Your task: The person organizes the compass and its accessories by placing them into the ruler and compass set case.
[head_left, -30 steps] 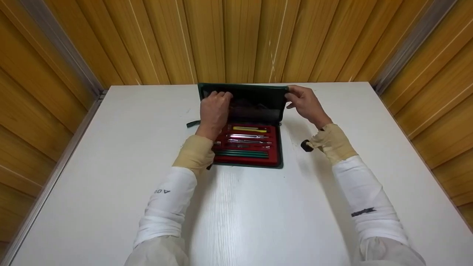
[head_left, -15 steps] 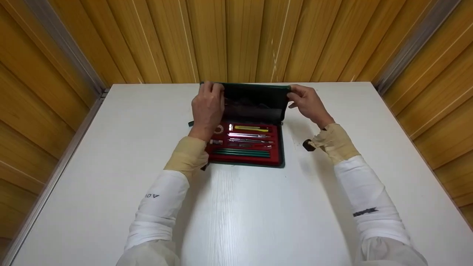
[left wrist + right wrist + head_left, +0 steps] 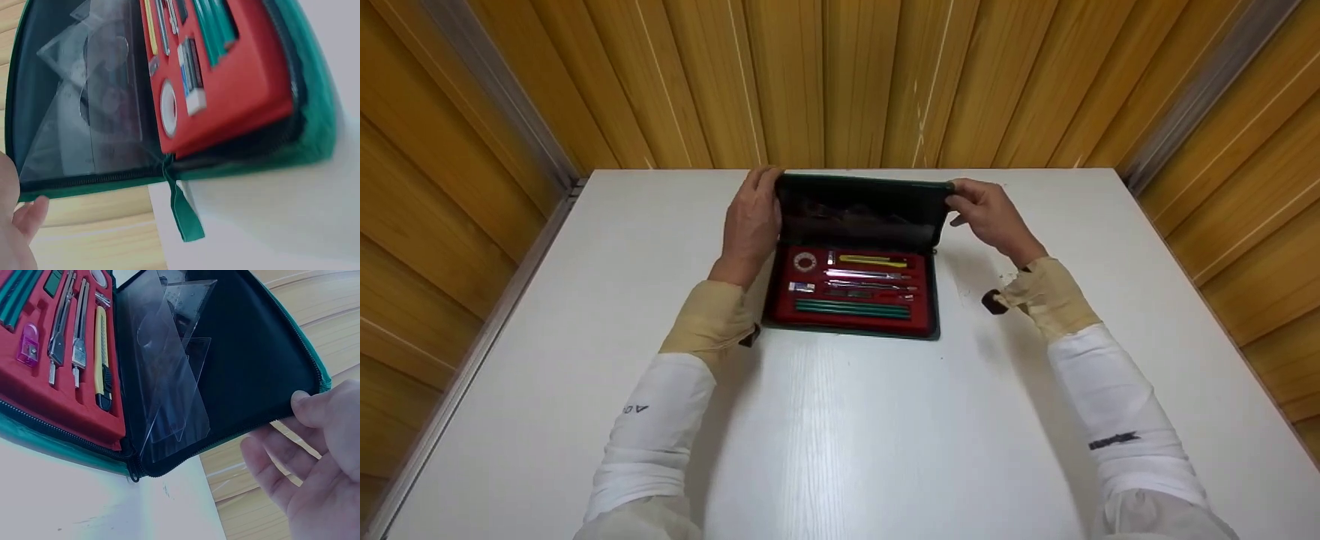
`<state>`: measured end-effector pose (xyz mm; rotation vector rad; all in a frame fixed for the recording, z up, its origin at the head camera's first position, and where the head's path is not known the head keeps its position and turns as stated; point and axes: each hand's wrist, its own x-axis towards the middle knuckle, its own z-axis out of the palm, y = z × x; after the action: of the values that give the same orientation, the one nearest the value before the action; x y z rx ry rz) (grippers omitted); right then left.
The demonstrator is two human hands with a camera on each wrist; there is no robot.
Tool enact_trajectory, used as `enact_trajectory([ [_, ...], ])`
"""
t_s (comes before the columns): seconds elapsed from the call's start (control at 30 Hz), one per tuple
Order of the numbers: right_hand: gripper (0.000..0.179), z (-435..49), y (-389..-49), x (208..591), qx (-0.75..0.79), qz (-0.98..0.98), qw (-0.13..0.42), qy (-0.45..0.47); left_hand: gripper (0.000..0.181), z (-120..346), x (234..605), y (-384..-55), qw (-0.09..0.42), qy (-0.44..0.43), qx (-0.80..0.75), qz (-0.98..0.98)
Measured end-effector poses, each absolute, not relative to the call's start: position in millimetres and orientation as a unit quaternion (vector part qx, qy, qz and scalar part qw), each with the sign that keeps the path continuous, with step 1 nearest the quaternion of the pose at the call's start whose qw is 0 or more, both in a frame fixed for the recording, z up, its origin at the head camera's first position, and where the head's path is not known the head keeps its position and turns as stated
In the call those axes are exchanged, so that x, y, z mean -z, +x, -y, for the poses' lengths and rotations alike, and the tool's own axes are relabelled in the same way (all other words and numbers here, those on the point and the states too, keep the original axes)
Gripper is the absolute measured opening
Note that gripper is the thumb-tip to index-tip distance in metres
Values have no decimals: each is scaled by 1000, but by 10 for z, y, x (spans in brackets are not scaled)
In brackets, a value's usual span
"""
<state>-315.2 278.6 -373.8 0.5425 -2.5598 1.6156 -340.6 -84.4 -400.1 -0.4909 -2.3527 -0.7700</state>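
A green zip-up drawing instrument case (image 3: 851, 333) lies on the table with its lid (image 3: 862, 210) raised. My left hand (image 3: 751, 221) holds the lid's upper left corner. At the opposite corner my right hand (image 3: 991, 217) pinches the edge, thumb (image 3: 304, 405) on the inside. Seated in the red insert (image 3: 62, 405) are green pencils (image 3: 851, 309), an eraser (image 3: 191, 79), a white ring-shaped piece (image 3: 805, 261), metal compasses (image 3: 80, 332), a yellow cutter knife (image 3: 102, 354) and a pink sharpener (image 3: 28, 346). Clear set squares (image 3: 62, 124) sit behind the lid's transparent pocket.
The white table (image 3: 840, 435) ends at a corrugated wood-look wall (image 3: 855, 82) behind the case, with similar walls at both sides. A green zip pull tab (image 3: 185, 216) hangs from the case's left side.
My left hand has moved left from inside the lid to its upper left corner, uncovering the insert's left part. My right hand keeps its hold, and the lid tips slightly toward me.
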Motion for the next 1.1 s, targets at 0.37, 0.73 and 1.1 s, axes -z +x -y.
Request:
enact_trajectory([
  [0.37, 27, -2858, -2946, 3707, -494, 846, -8, 202, 19, 1008, 3922, -3269, 267, -234, 300, 885],
  [0.73, 25, -2976, -2929, 3889, -440, 873, -29, 206, 14, 1157, 3863, -3059, 222, -265, 294, 891],
  [1.1, 25, -3096, -2865, 4003, -418, 876, -72, 229, 13, 1232, 4016, -2765, 217, -318, 271, 882],
])
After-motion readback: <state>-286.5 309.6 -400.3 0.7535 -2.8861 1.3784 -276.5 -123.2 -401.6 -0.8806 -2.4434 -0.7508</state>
